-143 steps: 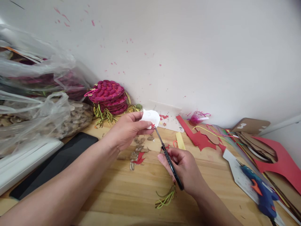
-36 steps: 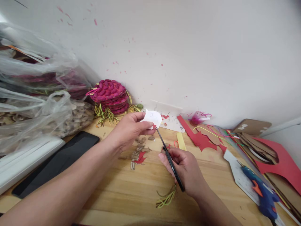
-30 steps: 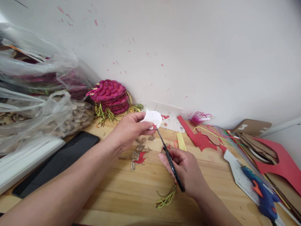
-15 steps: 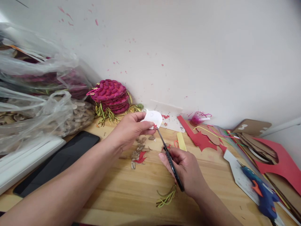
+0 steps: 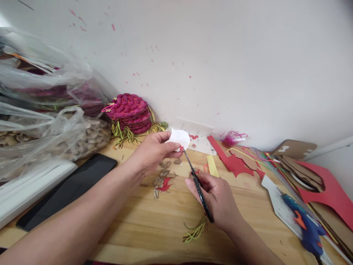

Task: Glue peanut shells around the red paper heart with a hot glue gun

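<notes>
My left hand (image 5: 157, 150) pinches a white paper piece (image 5: 180, 137) with a rounded end, along with a small red star-shaped paper (image 5: 181, 148) at its lower edge. My right hand (image 5: 216, 197) is closed on black-handled scissors (image 5: 200, 193), whose blades point up and left and meet the papers by my left fingertips. Below the hands, brown seed-like pieces (image 5: 160, 180) and red paper scraps (image 5: 166, 184) lie on the wooden table (image 5: 143, 228). A bundle of yellow-green strings (image 5: 195, 232) rests below my right hand.
A stack of magenta rounds (image 5: 129, 112) stands by the wall. At left are plastic bags (image 5: 93, 136), a black phone (image 5: 71, 187) and a white box (image 5: 33, 184). At right lie red paper (image 5: 331, 184), cardboard (image 5: 293, 149) and a blue glue gun (image 5: 306, 224).
My right hand and the scissors have shifted very slightly left. The white paper has tilted a little; both hands keep their holds.
</notes>
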`<state>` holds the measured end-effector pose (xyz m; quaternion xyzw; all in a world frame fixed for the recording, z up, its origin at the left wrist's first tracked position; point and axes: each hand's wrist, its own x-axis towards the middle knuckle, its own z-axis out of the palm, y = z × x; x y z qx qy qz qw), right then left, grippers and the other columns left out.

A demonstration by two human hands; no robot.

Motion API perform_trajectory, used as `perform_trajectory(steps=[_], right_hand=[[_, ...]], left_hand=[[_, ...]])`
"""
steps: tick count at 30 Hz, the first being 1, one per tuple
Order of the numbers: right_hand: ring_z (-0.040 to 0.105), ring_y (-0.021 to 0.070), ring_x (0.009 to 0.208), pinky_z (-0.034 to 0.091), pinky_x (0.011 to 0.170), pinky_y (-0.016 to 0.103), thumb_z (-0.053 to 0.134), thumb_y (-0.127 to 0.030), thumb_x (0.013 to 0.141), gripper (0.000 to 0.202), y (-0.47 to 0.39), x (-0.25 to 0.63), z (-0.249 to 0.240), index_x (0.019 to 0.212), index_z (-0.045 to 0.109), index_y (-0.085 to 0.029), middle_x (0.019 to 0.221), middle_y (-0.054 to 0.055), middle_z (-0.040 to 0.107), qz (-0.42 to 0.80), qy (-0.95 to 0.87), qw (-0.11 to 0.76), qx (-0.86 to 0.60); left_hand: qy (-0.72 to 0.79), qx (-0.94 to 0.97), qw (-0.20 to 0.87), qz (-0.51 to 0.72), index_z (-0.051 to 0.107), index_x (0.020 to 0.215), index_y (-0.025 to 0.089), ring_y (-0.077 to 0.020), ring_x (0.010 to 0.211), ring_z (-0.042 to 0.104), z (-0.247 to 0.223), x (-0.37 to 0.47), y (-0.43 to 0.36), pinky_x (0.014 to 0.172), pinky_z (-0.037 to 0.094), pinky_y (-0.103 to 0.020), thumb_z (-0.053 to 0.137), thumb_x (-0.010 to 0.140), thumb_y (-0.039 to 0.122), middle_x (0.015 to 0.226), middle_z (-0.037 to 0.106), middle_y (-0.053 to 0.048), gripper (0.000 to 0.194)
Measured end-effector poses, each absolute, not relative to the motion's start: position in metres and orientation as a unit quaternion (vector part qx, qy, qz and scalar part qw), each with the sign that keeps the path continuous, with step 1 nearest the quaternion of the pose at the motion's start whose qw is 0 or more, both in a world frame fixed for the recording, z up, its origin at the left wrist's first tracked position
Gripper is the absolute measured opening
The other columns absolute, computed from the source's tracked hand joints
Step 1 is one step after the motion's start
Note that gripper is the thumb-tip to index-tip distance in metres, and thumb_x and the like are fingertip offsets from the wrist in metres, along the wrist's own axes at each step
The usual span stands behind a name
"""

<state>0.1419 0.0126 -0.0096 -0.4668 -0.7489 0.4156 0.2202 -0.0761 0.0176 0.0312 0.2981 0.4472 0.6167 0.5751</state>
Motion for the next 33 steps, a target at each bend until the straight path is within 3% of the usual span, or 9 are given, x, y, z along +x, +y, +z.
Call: perform_trajectory(steps=[17, 25, 33], right_hand=[[0.038, 0.0136, 0.062, 0.031, 0.059, 0.026, 0.069, -0.049, 0.093, 0.036, 0.0121, 0.1415, -0.0110, 0.075, 0.055, -0.022, 0.065, -0.004, 0.047, 0.361, -0.774, 0.213, -0.474], [0.034, 0.0127, 0.061, 0.028, 0.056, 0.026, 0.071, -0.053, 0.091, 0.042, 0.0148, 0.1393, -0.0129, 0.072, 0.049, -0.022, 0.064, -0.005, 0.040, 0.414, -0.752, 0.219, -0.464], [0.036, 0.0121, 0.064, 0.028, 0.057, 0.027, 0.082, -0.055, 0.079, 0.050, 0.0158, 0.1335, -0.0126, 0.068, 0.045, -0.021, 0.069, -0.004, 0.039, 0.503, -0.688, 0.243, -0.463]], left_hand=[[0.449, 0.306, 0.573, 0.613, 0.082, 0.090, 0.012, -0.0130, 0.075, 0.071, 0.0281, -0.0768, 0.0180, 0.073, 0.063, -0.024, 0.089, 0.067, 0.015, 0.094, 0.079, -0.008, 0.025], [0.457, 0.306, 0.568, 0.612, 0.081, 0.087, 0.012, -0.0135, 0.074, 0.071, 0.0284, -0.0759, 0.0180, 0.072, 0.062, -0.025, 0.089, 0.066, 0.015, 0.090, 0.078, -0.007, 0.022], [0.457, 0.308, 0.549, 0.628, 0.081, 0.095, 0.013, -0.0126, 0.076, 0.072, 0.0273, -0.0799, 0.0196, 0.071, 0.062, -0.023, 0.090, 0.068, 0.018, 0.096, 0.079, -0.006, 0.029]])
